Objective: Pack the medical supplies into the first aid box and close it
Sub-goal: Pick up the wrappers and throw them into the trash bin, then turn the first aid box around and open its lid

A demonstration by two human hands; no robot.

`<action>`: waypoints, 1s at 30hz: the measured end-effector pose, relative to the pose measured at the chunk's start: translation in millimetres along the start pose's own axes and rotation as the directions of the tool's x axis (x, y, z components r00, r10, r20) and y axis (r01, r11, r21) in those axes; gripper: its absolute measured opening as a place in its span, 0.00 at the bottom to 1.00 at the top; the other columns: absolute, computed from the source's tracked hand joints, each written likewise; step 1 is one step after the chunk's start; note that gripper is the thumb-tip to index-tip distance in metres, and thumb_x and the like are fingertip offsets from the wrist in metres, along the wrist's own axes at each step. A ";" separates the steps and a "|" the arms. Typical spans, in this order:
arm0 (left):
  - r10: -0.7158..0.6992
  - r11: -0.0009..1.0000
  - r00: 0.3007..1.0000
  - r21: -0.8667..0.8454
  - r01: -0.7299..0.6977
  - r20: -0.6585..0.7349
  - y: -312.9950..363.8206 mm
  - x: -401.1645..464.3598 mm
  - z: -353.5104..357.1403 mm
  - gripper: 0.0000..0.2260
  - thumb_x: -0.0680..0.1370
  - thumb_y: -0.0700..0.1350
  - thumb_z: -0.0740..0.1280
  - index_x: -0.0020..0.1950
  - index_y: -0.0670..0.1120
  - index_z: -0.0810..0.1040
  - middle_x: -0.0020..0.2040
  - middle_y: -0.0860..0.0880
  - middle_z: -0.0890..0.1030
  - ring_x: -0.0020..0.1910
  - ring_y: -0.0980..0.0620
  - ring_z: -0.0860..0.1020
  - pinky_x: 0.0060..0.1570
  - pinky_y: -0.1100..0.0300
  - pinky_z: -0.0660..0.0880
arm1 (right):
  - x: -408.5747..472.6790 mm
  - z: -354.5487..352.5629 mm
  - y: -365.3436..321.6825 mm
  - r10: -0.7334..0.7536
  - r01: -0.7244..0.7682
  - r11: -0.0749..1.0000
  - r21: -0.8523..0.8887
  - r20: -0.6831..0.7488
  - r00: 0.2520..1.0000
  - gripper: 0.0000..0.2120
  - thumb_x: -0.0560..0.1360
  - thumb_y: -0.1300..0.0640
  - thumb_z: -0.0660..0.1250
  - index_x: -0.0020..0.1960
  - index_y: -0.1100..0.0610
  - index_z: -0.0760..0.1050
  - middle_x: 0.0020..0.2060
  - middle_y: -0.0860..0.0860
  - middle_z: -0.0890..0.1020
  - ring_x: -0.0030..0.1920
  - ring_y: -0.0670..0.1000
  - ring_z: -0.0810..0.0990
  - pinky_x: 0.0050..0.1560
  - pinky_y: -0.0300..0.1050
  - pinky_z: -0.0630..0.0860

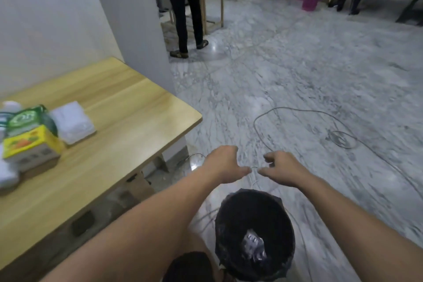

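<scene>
We hold our left hand (225, 165) and right hand (278, 168) low centre above the black bin (254, 236), fingers loosely spread, thumb tips nearly meeting, perhaps to drop waste; the supplies (29, 142) wait at left on the table (128, 117); no first aid box shows.

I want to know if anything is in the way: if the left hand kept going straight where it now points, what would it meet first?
The left hand points toward the right hand, so it would likely meet those fingers first. Only a small gap separates them, though depth is unclear.
</scene>
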State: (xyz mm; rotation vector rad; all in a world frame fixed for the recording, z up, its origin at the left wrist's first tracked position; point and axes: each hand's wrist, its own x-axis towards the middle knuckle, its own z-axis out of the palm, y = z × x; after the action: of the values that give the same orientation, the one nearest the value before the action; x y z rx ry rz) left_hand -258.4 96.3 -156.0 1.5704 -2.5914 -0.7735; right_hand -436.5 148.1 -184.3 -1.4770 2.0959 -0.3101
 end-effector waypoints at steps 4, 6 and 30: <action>0.110 0.993 0.982 0.067 -0.101 -0.151 8.9 -21.4 -82.2 0.35 0.70 0.64 0.68 0.68 0.43 0.68 0.68 0.44 0.73 0.66 0.45 0.71 0.62 0.50 0.71 | -10.1 -63.6 -60.4 -0.114 0.112 0.992 -0.050 -0.040 0.993 0.37 0.68 0.45 0.74 0.72 0.60 0.66 0.69 0.56 0.73 0.65 0.54 0.75 0.64 0.50 0.73; 0.147 0.988 0.965 0.084 -0.132 -0.218 7.7 -37.2 -116.4 0.37 0.68 0.64 0.69 0.69 0.43 0.68 0.69 0.45 0.72 0.67 0.45 0.70 0.63 0.50 0.70 | -18.4 -87.7 -91.7 -0.192 0.186 0.978 -0.096 -0.054 0.980 0.40 0.67 0.46 0.75 0.73 0.60 0.65 0.70 0.56 0.72 0.67 0.54 0.74 0.65 0.50 0.72; -0.349 0.934 0.833 -0.083 0.348 -0.430 -224.6 -270.3 -236.1 0.39 0.61 0.61 0.77 0.68 0.49 0.71 0.65 0.46 0.75 0.61 0.46 0.73 0.53 0.57 0.71 | -107.2 1.4 -389.7 -0.670 0.675 0.695 -0.249 0.118 0.733 0.36 0.68 0.49 0.76 0.71 0.58 0.67 0.69 0.53 0.74 0.67 0.53 0.73 0.63 0.47 0.72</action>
State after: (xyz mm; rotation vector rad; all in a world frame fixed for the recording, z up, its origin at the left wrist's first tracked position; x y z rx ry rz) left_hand 123.1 143.4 21.4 1.9758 -2.0128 -0.3623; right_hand -100.2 103.3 35.4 -2.3951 1.5313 -0.2702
